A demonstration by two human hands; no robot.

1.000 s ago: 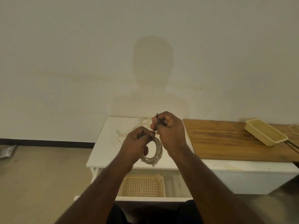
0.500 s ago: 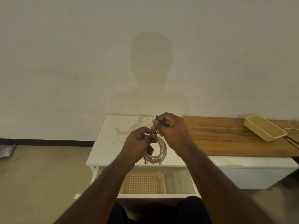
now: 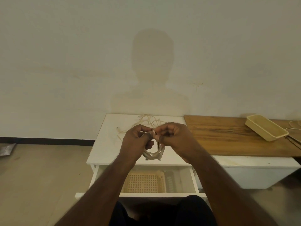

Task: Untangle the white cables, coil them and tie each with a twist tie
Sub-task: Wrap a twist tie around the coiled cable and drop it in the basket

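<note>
At frame centre, the left hand (image 3: 138, 141) gripped the coiled cable (image 3: 154, 154) while the right hand (image 3: 172, 137) pinched at its top, seemingly twisting the tie, itself unclear. Next needs tightening turns. A second earlier the tie's dark end stood visibly above the right fingers; loose cables (image 3: 146, 122) lay on the white table (image 3: 105, 144) behind

The dark twist-tie end that stood up above the right hand (image 3: 175, 137) a second ago no longer shows. That hand has dropped level with the left hand (image 3: 136, 142), fingertips now meeting at frame centre over the coiled white cable (image 3: 154, 154), whose loops hang lower beneath both hands.
</note>
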